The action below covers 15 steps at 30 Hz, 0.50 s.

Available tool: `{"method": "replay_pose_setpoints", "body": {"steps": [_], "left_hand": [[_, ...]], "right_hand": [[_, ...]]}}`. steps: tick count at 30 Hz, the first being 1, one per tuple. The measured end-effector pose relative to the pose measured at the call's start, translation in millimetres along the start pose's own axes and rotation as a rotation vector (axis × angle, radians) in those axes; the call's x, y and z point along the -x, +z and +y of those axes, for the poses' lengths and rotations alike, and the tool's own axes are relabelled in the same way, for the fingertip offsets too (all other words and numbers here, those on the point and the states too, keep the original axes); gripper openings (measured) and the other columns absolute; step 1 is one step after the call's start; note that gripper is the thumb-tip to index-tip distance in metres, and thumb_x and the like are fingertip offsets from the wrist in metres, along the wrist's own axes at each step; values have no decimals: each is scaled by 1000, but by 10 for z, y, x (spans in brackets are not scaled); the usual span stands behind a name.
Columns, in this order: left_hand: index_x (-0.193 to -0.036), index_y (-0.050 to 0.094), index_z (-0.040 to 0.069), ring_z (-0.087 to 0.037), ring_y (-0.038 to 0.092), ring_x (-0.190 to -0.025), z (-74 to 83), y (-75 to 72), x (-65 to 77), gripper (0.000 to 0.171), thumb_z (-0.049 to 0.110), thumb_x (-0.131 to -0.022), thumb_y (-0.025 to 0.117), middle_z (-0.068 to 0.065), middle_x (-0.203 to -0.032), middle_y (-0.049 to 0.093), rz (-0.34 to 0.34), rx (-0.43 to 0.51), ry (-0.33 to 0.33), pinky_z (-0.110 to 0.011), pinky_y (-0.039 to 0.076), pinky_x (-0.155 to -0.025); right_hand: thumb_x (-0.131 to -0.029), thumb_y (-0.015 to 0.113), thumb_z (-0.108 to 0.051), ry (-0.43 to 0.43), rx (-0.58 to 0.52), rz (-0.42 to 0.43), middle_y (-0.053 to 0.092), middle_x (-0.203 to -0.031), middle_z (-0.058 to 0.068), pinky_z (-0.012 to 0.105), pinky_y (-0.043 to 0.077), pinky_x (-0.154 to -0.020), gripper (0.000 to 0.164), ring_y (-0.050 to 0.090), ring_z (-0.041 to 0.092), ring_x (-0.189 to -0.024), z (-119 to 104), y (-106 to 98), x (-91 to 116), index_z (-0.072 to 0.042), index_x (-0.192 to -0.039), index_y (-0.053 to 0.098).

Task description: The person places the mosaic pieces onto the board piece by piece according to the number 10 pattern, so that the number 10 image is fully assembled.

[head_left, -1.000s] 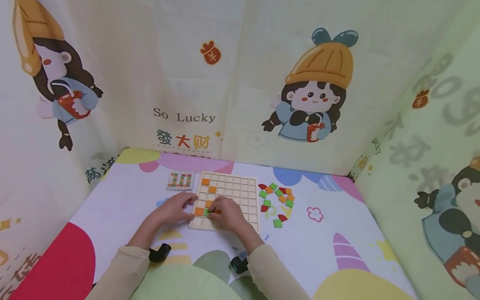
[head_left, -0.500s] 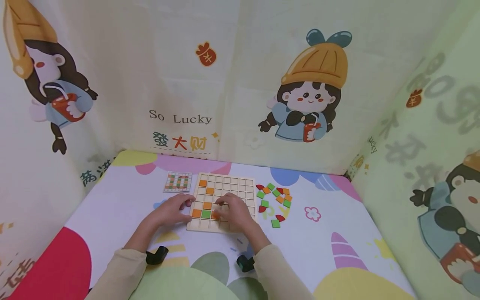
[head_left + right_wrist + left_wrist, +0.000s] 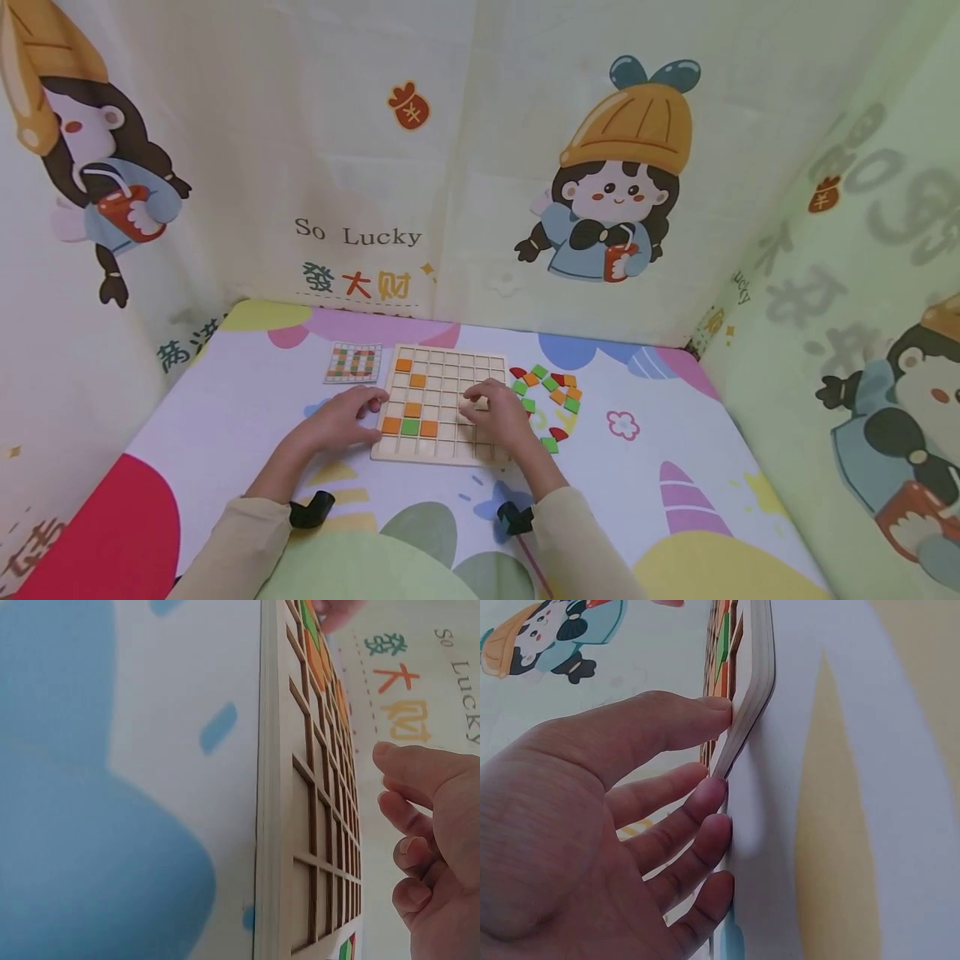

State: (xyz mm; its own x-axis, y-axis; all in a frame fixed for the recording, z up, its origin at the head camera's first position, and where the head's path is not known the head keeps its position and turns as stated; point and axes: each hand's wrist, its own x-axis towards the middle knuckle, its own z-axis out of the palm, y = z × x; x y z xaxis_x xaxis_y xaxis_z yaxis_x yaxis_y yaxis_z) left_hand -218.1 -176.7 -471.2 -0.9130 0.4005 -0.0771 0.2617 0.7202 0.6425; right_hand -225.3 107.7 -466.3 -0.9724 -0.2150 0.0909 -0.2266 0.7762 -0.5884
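A wooden grid board [image 3: 442, 457] lies on the table in the head view. Orange tiles and one green tile [image 3: 410, 427] sit in cells on its left side; in the near row the green one lies between an orange tile [image 3: 391, 426] and another orange tile [image 3: 429, 428]. My left hand [image 3: 341, 422] rests at the board's left edge. In the left wrist view its thumb [image 3: 712, 712] touches the board's rim, with relaxed fingers beside it. Over the board's right half hovers my right hand [image 3: 501, 412], fingers loosely bent and nothing between them in the right wrist view.
Right of the board lie loose green tiles [image 3: 539, 371], orange tiles [image 3: 573, 392] and red rounded pieces [image 3: 558, 434], partly behind the right hand. A small printed pattern card [image 3: 352, 363] lies at the board's far left. Printed curtains [image 3: 480, 167] surround the table.
My right hand has let go of the orange tile beside the green one and moved right across the board. The left hand stays at the board's left edge. The head view has shifted slightly.
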Motion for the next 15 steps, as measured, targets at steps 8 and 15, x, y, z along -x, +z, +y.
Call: {"method": "replay_pose_setpoints", "body": {"steps": [8, 15], "left_hand": [[-126, 56, 5, -18, 46, -89, -24, 15, -20, 56, 16, -76, 78, -3, -100, 54, 4, 13, 4, -33, 41, -78], [-125, 56, 5, -18, 46, -89, -31, 15, -5, 56, 17, -76, 79, -2, -99, 53, 5, -1, 0, -33, 41, -78]], "right_hand": [[-87, 71, -22, 12, -26, 61, 64, -100, 1, 36, 52, -82, 24, 57, 19, -93, 186, -124, 9, -11, -108, 71], [-86, 73, -23, 75, -11, 86, 65, -103, 2, 34, 51, -79, 28, 55, 20, -94, 389, -242, 20, -11, -110, 70]]}}
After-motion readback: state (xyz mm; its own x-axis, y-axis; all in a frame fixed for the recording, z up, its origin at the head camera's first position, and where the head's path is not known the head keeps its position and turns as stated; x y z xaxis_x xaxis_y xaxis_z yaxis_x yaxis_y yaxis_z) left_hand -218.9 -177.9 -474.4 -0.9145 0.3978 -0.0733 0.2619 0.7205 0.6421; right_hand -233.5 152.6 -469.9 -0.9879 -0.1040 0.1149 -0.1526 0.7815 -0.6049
